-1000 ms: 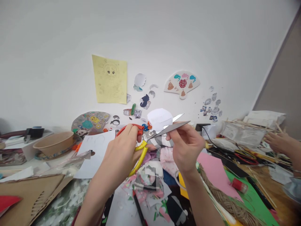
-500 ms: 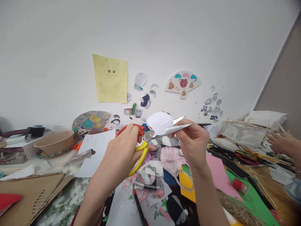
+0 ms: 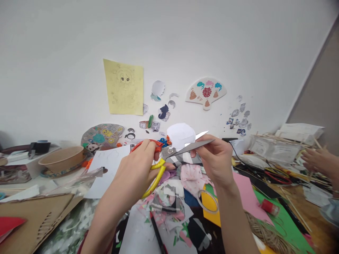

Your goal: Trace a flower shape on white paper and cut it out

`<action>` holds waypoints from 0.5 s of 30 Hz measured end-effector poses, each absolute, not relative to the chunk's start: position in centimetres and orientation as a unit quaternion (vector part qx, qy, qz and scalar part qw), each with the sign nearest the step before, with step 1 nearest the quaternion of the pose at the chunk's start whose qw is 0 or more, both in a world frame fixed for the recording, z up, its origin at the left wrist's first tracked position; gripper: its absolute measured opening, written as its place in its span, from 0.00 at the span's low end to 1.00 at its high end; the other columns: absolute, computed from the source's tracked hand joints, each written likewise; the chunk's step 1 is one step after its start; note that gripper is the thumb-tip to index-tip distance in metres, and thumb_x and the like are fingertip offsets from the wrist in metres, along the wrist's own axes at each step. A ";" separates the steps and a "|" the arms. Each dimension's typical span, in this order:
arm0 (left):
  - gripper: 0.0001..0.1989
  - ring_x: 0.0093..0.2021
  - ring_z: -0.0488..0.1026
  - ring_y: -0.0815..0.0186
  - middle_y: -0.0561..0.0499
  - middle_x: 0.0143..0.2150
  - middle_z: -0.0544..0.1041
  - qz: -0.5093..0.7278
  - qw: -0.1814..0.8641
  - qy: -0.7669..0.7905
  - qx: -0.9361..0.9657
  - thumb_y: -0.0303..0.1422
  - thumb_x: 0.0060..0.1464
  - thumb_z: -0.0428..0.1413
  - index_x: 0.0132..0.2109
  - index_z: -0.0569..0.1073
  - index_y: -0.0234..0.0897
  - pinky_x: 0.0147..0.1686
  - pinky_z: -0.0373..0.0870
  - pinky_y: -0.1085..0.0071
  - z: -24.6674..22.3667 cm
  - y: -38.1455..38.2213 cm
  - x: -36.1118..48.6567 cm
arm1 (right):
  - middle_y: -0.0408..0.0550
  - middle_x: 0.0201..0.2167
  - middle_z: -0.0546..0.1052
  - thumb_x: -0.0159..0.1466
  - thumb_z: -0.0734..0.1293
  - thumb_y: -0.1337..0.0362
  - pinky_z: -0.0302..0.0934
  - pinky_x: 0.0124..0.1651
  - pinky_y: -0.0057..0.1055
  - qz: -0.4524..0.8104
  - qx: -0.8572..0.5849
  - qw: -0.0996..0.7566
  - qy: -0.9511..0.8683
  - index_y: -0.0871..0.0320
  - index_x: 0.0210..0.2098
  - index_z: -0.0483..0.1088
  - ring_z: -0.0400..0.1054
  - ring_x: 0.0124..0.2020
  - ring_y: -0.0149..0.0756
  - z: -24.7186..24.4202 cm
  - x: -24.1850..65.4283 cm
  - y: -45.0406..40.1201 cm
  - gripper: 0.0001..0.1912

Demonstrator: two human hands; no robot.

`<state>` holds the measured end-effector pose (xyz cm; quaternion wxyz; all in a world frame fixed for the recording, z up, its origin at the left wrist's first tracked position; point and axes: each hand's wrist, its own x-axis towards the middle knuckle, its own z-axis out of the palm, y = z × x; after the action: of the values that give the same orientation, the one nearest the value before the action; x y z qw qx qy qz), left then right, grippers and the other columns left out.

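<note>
My left hand (image 3: 139, 167) is closed round the handles of a pair of scissors (image 3: 171, 151), one handle red and the other yellow. Their blades are parted and point to the right. Between and behind the blades is a rounded white paper cutout (image 3: 181, 135). My right hand (image 3: 215, 158) pinches the paper near its right edge, close to the blade tips; its fingertips are partly hidden by the lower blade. Below both hands lie paper scraps (image 3: 169, 201), a pink patterned cloth (image 3: 192, 178) and a black pen (image 3: 156, 231).
At the right, another person's hand (image 3: 319, 160) is over thin sticks and tools. A tape roll (image 3: 208, 201), twine (image 3: 267, 233) and a red spool (image 3: 270, 207) lie nearer me. Cardboard (image 3: 50, 218) and a tan bowl (image 3: 62, 157) stand left. A yellow drawing (image 3: 124, 88) hangs on the wall.
The white paper has turned slightly and shifted a little up and right between my hands. The lower blade has tilted and now looks darker. Both hands keep their hold.
</note>
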<state>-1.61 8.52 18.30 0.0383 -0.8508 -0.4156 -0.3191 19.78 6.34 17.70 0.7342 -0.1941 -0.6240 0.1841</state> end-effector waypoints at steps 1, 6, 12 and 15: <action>0.15 0.32 0.67 0.61 0.53 0.37 0.69 -0.321 0.040 -0.414 -0.851 0.47 0.63 0.51 0.37 0.57 0.43 0.28 0.55 0.68 18.3 8.4 -1.6 | 0.41 0.29 0.78 0.59 0.74 0.70 0.66 0.27 0.27 0.180 -0.193 0.738 -0.621 0.55 0.32 0.79 0.70 0.23 0.27 17.7 19.6 6.4 0.04; 0.13 0.33 0.67 0.60 0.51 0.38 0.69 -0.332 0.045 -0.398 -0.854 0.46 0.65 0.48 0.39 0.58 0.43 0.29 0.57 0.67 18.2 8.0 -1.4 | 0.41 0.22 0.75 0.58 0.75 0.68 0.68 0.27 0.29 0.154 -0.206 0.755 -0.603 0.57 0.25 0.76 0.70 0.23 0.31 17.2 18.4 6.9 0.06; 0.14 0.33 0.67 0.61 0.51 0.39 0.70 -0.315 0.056 -0.400 -0.859 0.47 0.65 0.49 0.38 0.59 0.42 0.29 0.55 0.68 18.3 8.3 -2.0 | 0.45 0.28 0.81 0.60 0.75 0.62 0.71 0.34 0.29 0.201 -0.272 0.724 -0.602 0.57 0.30 0.81 0.75 0.29 0.33 17.8 20.7 6.9 0.05; 0.15 0.32 0.66 0.62 0.52 0.38 0.69 -0.289 0.073 -0.375 -0.878 0.47 0.65 0.50 0.37 0.58 0.43 0.28 0.55 0.68 18.1 8.4 -2.3 | 0.49 0.31 0.83 0.67 0.68 0.51 0.72 0.38 0.29 0.269 -0.296 0.718 -0.569 0.58 0.33 0.83 0.76 0.29 0.32 18.6 23.6 6.3 0.18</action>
<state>-2.32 8.37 18.13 0.0733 -0.8776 -0.3751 -0.2894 23.65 6.27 18.57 0.7184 -0.2963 -0.5692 0.2686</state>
